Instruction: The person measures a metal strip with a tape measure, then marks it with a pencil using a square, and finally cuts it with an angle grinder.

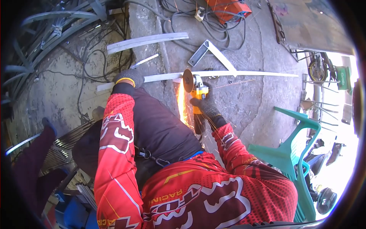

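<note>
My right hand (209, 106), in a dark glove, is closed around a yellow angle grinder (199, 91). Its brown cutting disc (188, 81) meets a long, pale metal bar (259, 73) near the middle. Bright orange sparks (182, 105) stream from that contact down toward my leg. Further left, my left hand (133, 77), in a grey glove with a yellow cuff, grips the same bar; its fingers are partly hidden. Beyond the bar lies a metal try square (217, 57), one end of it touching the bar.
A slightly curved metal piece (148, 42) lies on the concrete ahead. Cables run to an orange-red machine (228, 10) at the top. A green plastic chair (284, 152) stands at right. Curved metal frames (57, 28) fill the upper left. Another person's leg (34, 164) shows at left.
</note>
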`<state>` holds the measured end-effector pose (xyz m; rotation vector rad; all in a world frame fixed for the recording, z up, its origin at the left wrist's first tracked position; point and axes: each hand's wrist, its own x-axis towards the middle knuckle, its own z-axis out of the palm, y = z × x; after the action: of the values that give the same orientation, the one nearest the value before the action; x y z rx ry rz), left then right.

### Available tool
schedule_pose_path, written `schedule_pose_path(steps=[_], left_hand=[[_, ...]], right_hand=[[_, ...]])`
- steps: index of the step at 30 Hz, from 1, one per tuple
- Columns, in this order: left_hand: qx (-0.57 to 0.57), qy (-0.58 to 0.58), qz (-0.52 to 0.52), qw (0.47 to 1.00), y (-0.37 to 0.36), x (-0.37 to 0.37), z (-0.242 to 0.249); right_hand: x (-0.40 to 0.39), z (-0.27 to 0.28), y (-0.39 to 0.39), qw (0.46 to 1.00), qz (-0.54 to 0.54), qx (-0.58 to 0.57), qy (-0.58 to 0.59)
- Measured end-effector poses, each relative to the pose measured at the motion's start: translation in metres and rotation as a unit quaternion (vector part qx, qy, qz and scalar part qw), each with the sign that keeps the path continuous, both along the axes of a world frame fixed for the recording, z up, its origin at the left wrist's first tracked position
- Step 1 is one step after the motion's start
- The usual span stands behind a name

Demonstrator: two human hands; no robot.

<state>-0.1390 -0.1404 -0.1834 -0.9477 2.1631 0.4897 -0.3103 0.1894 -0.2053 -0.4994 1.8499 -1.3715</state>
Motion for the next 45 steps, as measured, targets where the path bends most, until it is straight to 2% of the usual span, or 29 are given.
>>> schedule_pose_path(steps=[3, 7, 9, 12, 18, 21, 27, 36, 45], left_hand=[[-0.002, 0.001, 0.016, 1.0, 0.004, -0.002, 0.013], [-0.006, 0.006, 0.028, 1.0, 0.006, -0.002, 0.018], [-0.009, 0.01, 0.023, 1.0, 0.006, -0.002, 0.017], [-0.008, 0.015, 0.019, 1.0, 0.004, 0.0, 0.008], [-0.007, 0.018, 0.012, 1.0, 0.005, -0.001, 0.012], [-0.008, 0.019, 0.018, 1.0, 0.006, -0.001, 0.014], [-0.004, 0.01, 0.024, 1.0, 0.007, -0.002, 0.018], [-0.006, 0.008, 0.024, 1.0, -0.002, 0.002, -0.014], [-0.002, 0.006, 0.032, 0.999, 0.0, 0.001, -0.008]], right_hand=[[0.005, 0.007, -0.002, 0.998, -0.027, 0.025, -0.06], [0.002, 0.013, -0.006, 0.998, -0.01, 0.047, -0.036], [0.0, 0.01, -0.005, 1.0, -0.006, 0.006, -0.023], [0.003, 0.016, -0.005, 0.997, -0.021, 0.043, -0.058], [0.001, 0.012, -0.005, 0.999, -0.004, 0.037, -0.028], [0.001, 0.019, -0.006, 0.998, -0.01, 0.034, -0.054], [-0.002, 0.0, 0.0, 0.999, -0.004, 0.018, -0.051], [0.002, 0.02, -0.007, 0.999, -0.013, 0.036, -0.036], [0.001, 0.011, -0.003, 0.999, -0.008, 0.019, -0.031]])
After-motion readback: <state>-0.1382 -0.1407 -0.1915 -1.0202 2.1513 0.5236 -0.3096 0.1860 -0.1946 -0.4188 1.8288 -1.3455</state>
